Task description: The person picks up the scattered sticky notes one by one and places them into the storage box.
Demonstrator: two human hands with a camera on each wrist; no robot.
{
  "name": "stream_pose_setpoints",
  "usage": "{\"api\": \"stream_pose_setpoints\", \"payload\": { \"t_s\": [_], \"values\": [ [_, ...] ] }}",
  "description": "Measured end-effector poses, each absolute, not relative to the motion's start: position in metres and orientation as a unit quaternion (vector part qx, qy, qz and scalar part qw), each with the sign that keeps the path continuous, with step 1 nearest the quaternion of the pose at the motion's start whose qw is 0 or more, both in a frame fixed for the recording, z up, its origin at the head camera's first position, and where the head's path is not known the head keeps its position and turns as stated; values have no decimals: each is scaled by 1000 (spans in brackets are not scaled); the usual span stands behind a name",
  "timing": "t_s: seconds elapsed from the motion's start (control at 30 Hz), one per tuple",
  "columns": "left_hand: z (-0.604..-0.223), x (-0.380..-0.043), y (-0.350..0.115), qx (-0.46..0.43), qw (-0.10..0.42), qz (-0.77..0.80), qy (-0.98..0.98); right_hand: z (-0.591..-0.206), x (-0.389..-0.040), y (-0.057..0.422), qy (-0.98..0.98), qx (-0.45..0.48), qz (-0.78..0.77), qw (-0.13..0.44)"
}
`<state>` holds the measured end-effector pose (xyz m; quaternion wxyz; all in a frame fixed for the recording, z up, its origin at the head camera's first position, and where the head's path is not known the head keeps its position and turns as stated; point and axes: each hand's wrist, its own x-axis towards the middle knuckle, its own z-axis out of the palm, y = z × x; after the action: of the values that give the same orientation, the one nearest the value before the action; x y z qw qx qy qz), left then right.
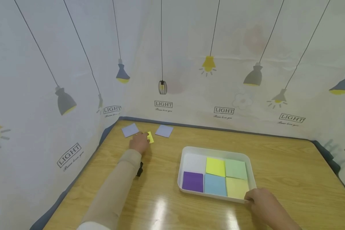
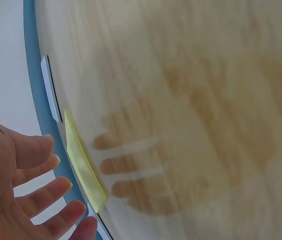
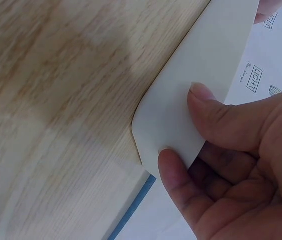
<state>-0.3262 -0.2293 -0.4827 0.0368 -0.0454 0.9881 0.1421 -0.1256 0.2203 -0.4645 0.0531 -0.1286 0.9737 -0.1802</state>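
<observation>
At the far left of the table, my left hand [image 1: 139, 142] reaches over a bright yellow sticky-note pad [image 1: 150, 137]. In the left wrist view, its fingers [image 2: 51, 192] are spread and loosely bent beside the yellow pad, which stands out edge-on. A lilac-blue pad [image 1: 130, 130] lies to the left of the hand and another lilac-blue pad [image 1: 164, 131] to the right. My right hand [image 1: 265, 204] holds the near right corner of a white tray [image 1: 195, 163]; in the right wrist view, thumb and fingers lie against the tray's outer wall [image 3: 180, 90].
Inside the tray sit purple [image 1: 193, 182], blue [image 1: 215, 184], pale yellow [image 1: 237, 188], bright yellow [image 1: 215, 166] and green [image 1: 236, 169] pads; its far left space shows bare bottom. A lamp-printed cloth [image 1: 189, 95] rises behind the wooden table [image 1: 158, 169].
</observation>
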Motion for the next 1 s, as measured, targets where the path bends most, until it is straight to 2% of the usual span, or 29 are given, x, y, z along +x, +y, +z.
{"api": "stream_pose_setpoints", "payload": {
  "t_s": [0.23, 0.43, 0.77, 1.0],
  "values": [
    [-488, -340, -238, -50, 53, 137, 988, -466, -127, 220, 974, -109, -183, 82],
    [-492, -346, -242, -57, 46, 134, 988, -466, -128, 219, 974, -100, -180, 93],
    [-490, -348, -241, -52, 77, 127, 987, -465, -127, 220, 975, -109, -176, 79],
    [-487, -351, -243, -45, 74, 127, 988, -465, -126, 221, 976, -117, -176, 59]
  ]
}}
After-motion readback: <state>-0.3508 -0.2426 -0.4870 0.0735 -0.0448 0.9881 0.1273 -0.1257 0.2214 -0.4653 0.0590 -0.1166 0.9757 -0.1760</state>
